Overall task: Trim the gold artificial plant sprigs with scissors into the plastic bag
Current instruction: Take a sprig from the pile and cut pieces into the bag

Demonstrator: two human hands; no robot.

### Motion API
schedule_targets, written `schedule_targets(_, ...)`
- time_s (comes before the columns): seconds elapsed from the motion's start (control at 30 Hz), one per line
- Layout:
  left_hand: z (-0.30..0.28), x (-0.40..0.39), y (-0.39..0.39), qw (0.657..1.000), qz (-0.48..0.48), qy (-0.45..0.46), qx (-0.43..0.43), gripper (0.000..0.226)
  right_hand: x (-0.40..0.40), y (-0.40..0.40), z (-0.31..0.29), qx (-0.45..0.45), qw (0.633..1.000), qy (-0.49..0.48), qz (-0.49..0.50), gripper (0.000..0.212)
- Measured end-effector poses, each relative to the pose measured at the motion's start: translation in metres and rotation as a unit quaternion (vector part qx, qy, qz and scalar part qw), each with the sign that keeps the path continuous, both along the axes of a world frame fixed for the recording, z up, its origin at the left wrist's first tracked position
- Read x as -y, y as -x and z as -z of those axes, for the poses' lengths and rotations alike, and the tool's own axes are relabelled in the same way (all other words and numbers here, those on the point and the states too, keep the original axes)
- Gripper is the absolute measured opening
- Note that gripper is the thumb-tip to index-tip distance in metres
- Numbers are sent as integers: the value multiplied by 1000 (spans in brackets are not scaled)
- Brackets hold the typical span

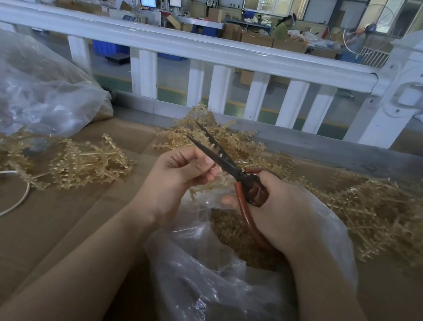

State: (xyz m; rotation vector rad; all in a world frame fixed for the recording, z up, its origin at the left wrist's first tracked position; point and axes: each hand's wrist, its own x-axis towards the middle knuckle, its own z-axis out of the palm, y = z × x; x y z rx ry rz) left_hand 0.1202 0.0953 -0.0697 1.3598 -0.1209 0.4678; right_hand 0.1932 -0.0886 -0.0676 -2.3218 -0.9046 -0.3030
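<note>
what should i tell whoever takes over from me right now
Left hand pinches a gold sprig over the open plastic bag.
Right hand grips the scissors, blades open.
Done: cut bits already lie in the bag.
Left: sprig piles on the left, behind and right of the cardboard top.

Scissors (228, 164): dark, dull metal blades; red-brown handles with a smooth, slightly glossy coating.
Plastic bag (222, 298): thin clear film, crinkled, glossy.
Gold sprigs (382, 210): translucent amber-gold plastic, knobbly.
Table covering (58, 218): brown cardboard, matt, smooth.
Railing (169, 41): white-painted, glossy.
Second bag (19, 87): cloudy, wrinkled film.
Cord (13, 206): white, smooth.
</note>
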Motion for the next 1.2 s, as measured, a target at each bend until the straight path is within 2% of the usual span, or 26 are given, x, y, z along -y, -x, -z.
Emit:
schedule_targets(0.2, 0, 0, 0, 1000, 11, 9, -9, 15, -1, -4, 5, 4, 1000, -1, 11, 68)
schedule_targets(0.33, -1, -1, -1, 998, 52, 37, -15, 11, -1, -5, 6, -33, 999, -1, -4, 83)
schedule_targets(0.37, -1, -1, 0, 997, 59, 46, -18, 11, -2, -4, 6, -50, 999, -14, -17, 82)
schedule_targets(0.47, -1, -1, -1, 995, 75, 68, -23, 10, -4, -1, 6, -75, 994, -50, -55, 60)
schedule_targets(0.57, -3, 0, 0, 991, 93, 98, -26, 7, -5, 0, 5, -77, 993, -60, -61, 75)
schedule_targets(0.7, -4, 0, 1, 985, 109, 129, -36, 9, -6, -1, 5, -72, 993, -66, -71, 78)
schedule_targets(0.8, -4, 0, 1, 987, 95, 124, -37, 10, -4, -2, 5, -57, 995, -57, -56, 76)
schedule_targets(0.93, -3, 2, -1, 997, 22, 69, -40, 9, -2, -3, 6, -91, 990, -99, -32, 78)
schedule_targets(1.0, -1, 4, 0, 999, -7, 2, -51, 13, -2, -4, 4, -109, 984, -139, -26, 70)
schedule_targets(1.07, 1, 7, 0, 997, -13, -64, -51, 17, -3, -5, 3, -136, 976, -166, -29, 53)
schedule_targets(1.13, 1, 10, 0, 996, -10, -78, -46, 12, -4, -4, 2, -164, 970, -172, -44, 28)
schedule_targets(1.2, 2, 12, 0, 996, 0, -75, -41, 10, -6, -5, 3, -177, 968, -170, -52, 13)
